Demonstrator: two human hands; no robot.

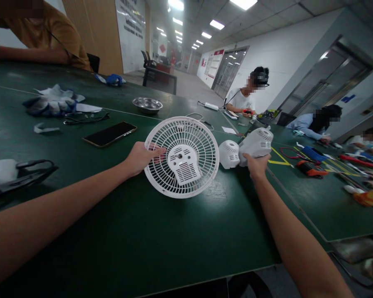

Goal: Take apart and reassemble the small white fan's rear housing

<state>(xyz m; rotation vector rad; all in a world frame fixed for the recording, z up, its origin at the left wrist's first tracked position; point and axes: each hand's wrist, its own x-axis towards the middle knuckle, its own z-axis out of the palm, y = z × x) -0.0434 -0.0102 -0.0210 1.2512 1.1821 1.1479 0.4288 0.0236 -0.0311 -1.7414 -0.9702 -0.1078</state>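
Observation:
A round white fan grille (205, 165) with a vented plate at its centre is tilted up over the green table (161, 236). My left hand (141, 158) grips the grille's left edge, thumb over the bars. To the right, my right hand (257, 164) is closed around the lower part of a white vented housing (258, 142). A smaller white vented piece (229, 154) sits between the grille and that housing. Some fingers of my right hand are hidden behind the housing.
A phone (110, 134), a metal bowl (147, 105) and blue-white gloves (54, 101) lie at the left and back. A white device with a cable (2, 173) is at the left edge. Rightward are an orange meter (311, 169) and tools. Several people sit around.

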